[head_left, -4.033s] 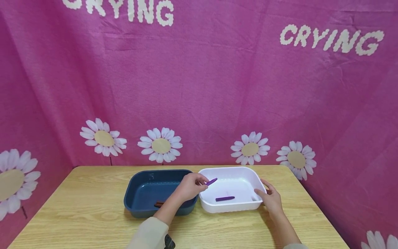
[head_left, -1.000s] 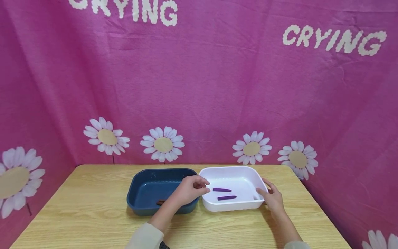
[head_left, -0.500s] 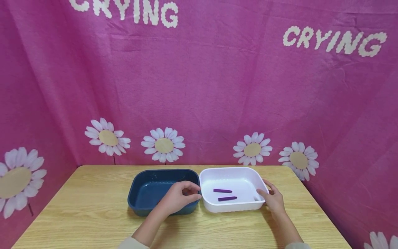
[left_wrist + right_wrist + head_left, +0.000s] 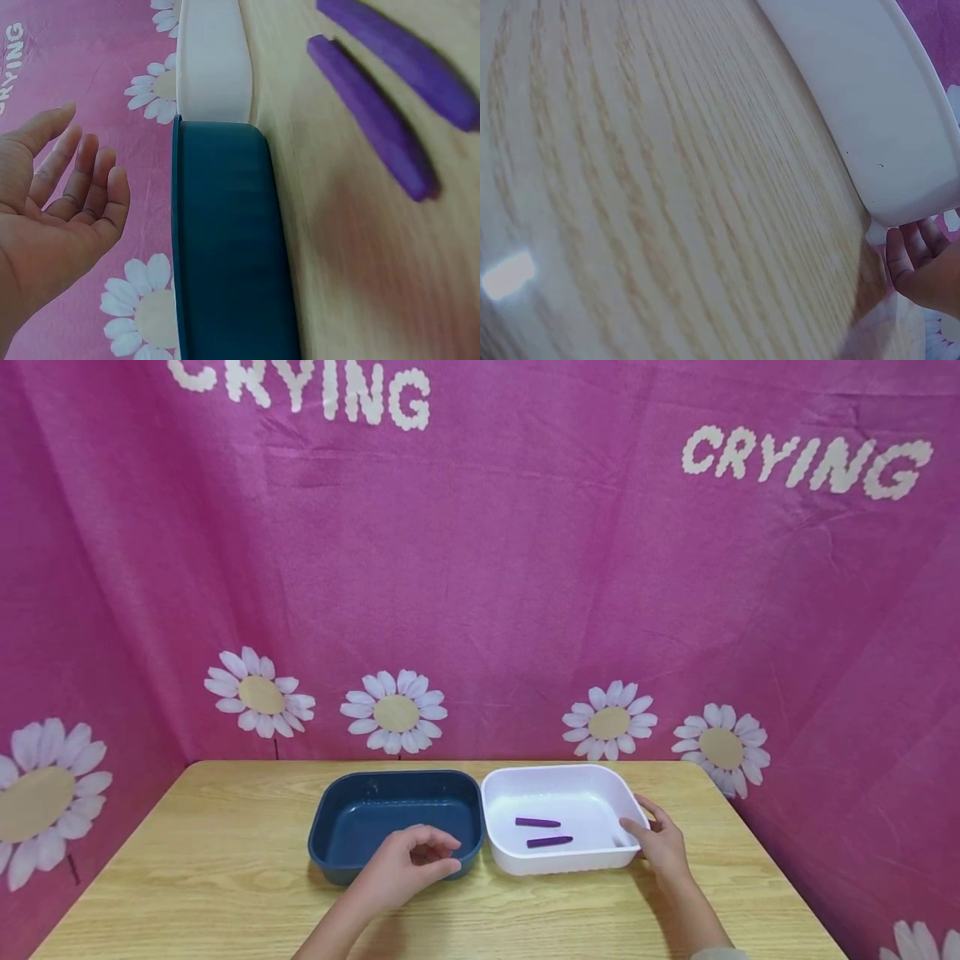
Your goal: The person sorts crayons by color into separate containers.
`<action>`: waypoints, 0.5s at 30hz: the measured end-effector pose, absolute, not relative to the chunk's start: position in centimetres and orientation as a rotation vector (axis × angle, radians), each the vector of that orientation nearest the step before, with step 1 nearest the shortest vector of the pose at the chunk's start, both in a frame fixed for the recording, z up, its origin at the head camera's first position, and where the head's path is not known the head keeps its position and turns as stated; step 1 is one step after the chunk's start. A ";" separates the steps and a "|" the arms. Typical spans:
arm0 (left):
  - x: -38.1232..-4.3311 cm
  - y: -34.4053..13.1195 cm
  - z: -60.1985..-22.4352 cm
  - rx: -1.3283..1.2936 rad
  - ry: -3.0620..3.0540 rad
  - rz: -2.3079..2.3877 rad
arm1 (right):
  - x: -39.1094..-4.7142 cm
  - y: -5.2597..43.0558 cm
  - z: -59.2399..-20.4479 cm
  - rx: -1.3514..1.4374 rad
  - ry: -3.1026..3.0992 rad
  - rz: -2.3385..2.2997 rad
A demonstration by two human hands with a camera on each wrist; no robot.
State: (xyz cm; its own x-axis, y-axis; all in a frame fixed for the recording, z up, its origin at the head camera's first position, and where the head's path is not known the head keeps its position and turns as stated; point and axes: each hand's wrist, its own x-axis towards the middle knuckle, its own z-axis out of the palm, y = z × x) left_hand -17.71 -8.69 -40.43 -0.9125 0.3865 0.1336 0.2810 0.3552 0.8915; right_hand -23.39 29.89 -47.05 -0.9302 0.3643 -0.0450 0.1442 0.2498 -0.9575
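My left hand hovers in front of the dark blue tub with nothing in it. In the left wrist view its palm shows and the fingers bend loosely. My right hand grips the right end of the white tub, thumb over the rim and fingers outside. Inside that tub lie two purple crayons, the farther crayon and the nearer crayon. In the right wrist view the fingers touch the tub's end. The brown sticks seen earlier in the blue tub are hidden behind my left hand.
Both tubs stand side by side on a wooden table. Two more purple crayon-like sticks lie on bare wood in the left wrist view, outside the head view. A pink cloth with daisies hangs behind the table.
The left hand has let its purple crayon go into the white tub, beside the other. It has since drawn back left and toward me. My right hand stays on the white tub.
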 end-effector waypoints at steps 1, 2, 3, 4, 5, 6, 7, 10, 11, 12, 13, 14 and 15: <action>-17.5 -8.9 -40.6 0.617 2.501 1.631 | -23.4 29.9 -47.1 -0.480 -2.333 1.749; -17.3 -9.1 -40.7 0.611 2.496 1.642 | -23.3 29.9 -47.1 -0.481 -2.333 1.747; -17.1 -9.3 -40.8 0.599 2.494 1.645 | -23.4 29.9 -47.1 -0.494 -2.321 1.749; -16.9 -9.5 -40.9 0.589 2.488 1.649 | -23.3 29.9 -47.1 -0.495 -2.321 1.748; -16.7 -9.7 -41.0 0.580 2.485 1.653 | -23.3 29.9 -47.1 -0.499 -2.320 1.749; -16.5 -9.9 -41.2 0.576 2.478 1.659 | -23.3 29.9 -47.1 -0.500 -2.321 1.749; -16.4 -10.0 -41.3 0.576 2.469 1.667 | -23.2 29.9 -47.1 -0.500 -2.323 1.754; -16.0 -10.6 -41.7 0.584 2.446 1.673 | -23.3 29.9 -47.1 -0.488 -2.339 1.760; -15.9 -10.7 -41.8 0.584 2.438 1.668 | -23.3 29.9 -47.0 -0.491 -2.342 1.762; -15.8 -10.9 -41.9 0.585 2.429 1.658 | -23.3 29.9 -47.0 -0.493 -2.342 1.764; -15.7 -11.1 -42.0 0.580 2.414 1.649 | -23.3 29.9 -47.0 -0.490 -2.343 1.766; -15.6 -11.3 -42.1 0.571 2.398 1.635 | -23.3 29.9 -47.0 -0.493 -2.343 1.766; -15.4 -11.5 -42.2 0.566 2.389 1.616 | -23.3 29.8 -46.9 -0.496 -2.344 1.767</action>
